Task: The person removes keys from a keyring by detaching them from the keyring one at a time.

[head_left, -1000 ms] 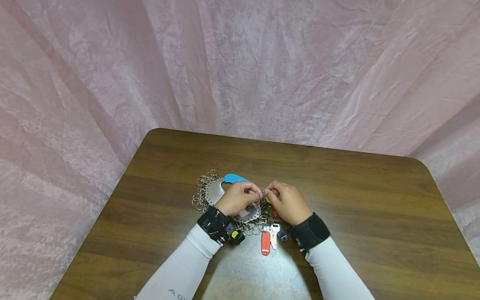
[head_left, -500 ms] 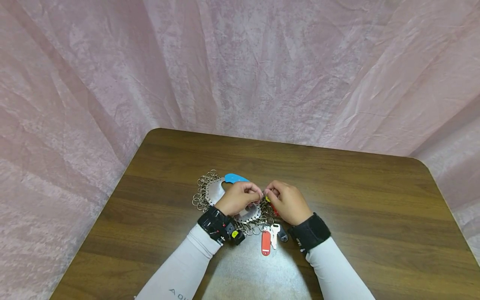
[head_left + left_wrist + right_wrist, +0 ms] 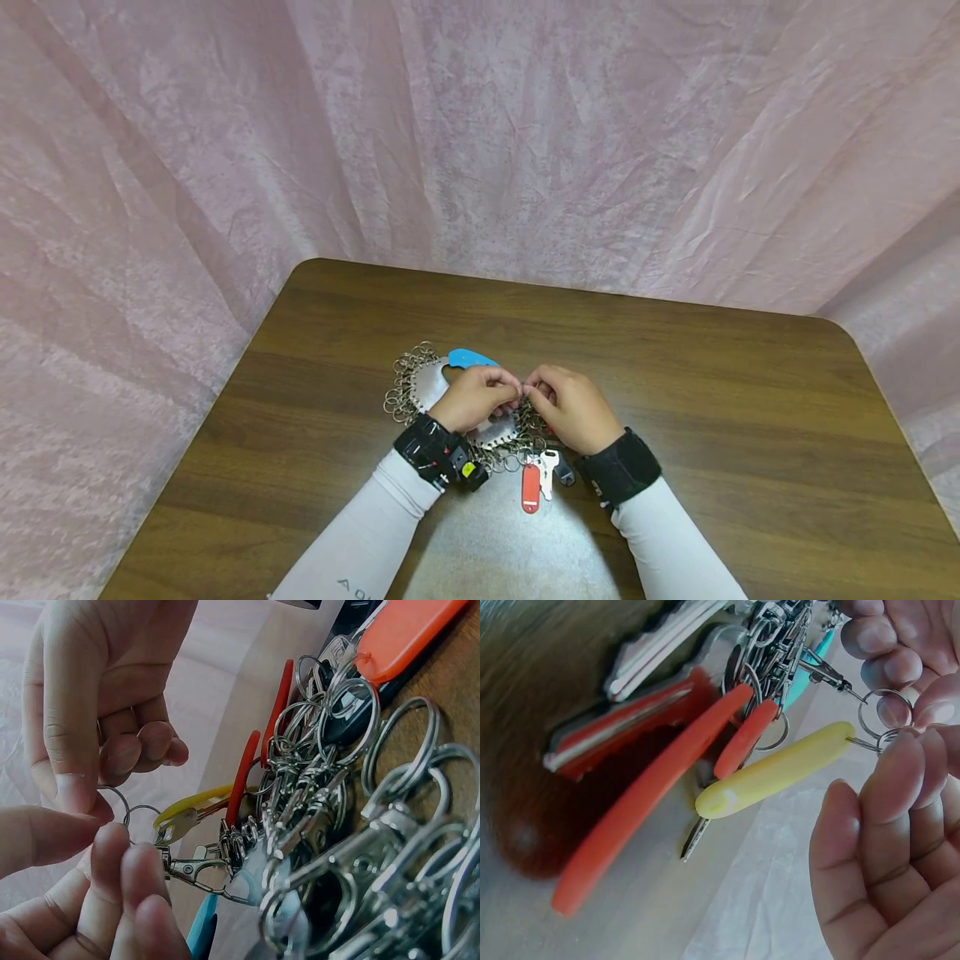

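My left hand (image 3: 482,392) and right hand (image 3: 573,406) meet fingertip to fingertip over a bunch of key rings. The left fingertips pinch a split ring (image 3: 860,715), which links to a metal swivel clasp (image 3: 193,868). Between right thumb and fingers is the smaller ring of a yellow key tag (image 3: 780,769), right at the first ring; a key (image 3: 178,825) hangs with the tag. Beneath lies a curved metal plate (image 3: 429,385) edged with clasps and rings, with a blue part (image 3: 472,358) at its far side. Fingers partly cover both rings.
A red tag (image 3: 531,488), a silver key (image 3: 549,473) and a dark fob (image 3: 565,472) lie at the near side of the bunch. More red tags (image 3: 652,802) hang close to the right hand. The wooden table (image 3: 735,417) reaches to a pink curtain (image 3: 525,142).
My right hand has edged slightly left toward the left fingertips. The yellow tag that showed beside the right fingers in the head view is hidden now. The plate stays put.
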